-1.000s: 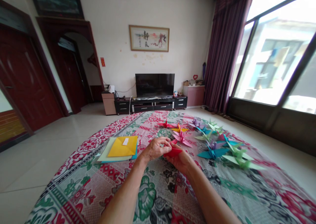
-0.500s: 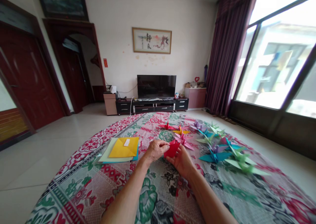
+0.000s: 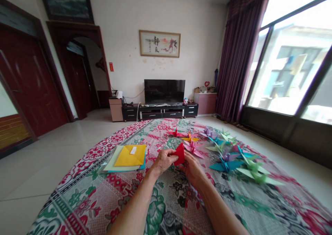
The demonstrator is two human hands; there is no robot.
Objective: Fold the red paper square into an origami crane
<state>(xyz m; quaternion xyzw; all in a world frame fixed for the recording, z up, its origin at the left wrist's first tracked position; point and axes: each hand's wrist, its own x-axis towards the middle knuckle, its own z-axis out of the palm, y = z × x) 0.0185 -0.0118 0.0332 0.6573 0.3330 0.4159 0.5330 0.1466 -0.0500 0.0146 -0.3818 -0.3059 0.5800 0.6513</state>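
Observation:
My left hand (image 3: 163, 161) and my right hand (image 3: 192, 168) meet over the round table, both pinching a folded red paper (image 3: 179, 154) that stands upright between the fingertips. Just beyond it lies a pink paper crane (image 3: 192, 148). To the left of my hands a stack of coloured paper sheets (image 3: 127, 156) lies flat, a yellow sheet on top.
A floral tablecloth (image 3: 109, 193) covers the table. Several paper cranes lie at the right: teal (image 3: 225, 165), green (image 3: 252, 169), red (image 3: 175, 133), yellow (image 3: 190, 138), purple (image 3: 207, 131). Beyond are a tiled floor, a TV (image 3: 164, 91) on a low cabinet, dark doors at left, windows at right.
The red paper was lying flat in my hands; it has been turned up on edge and lifted slightly. Both hands stayed in place over the table.

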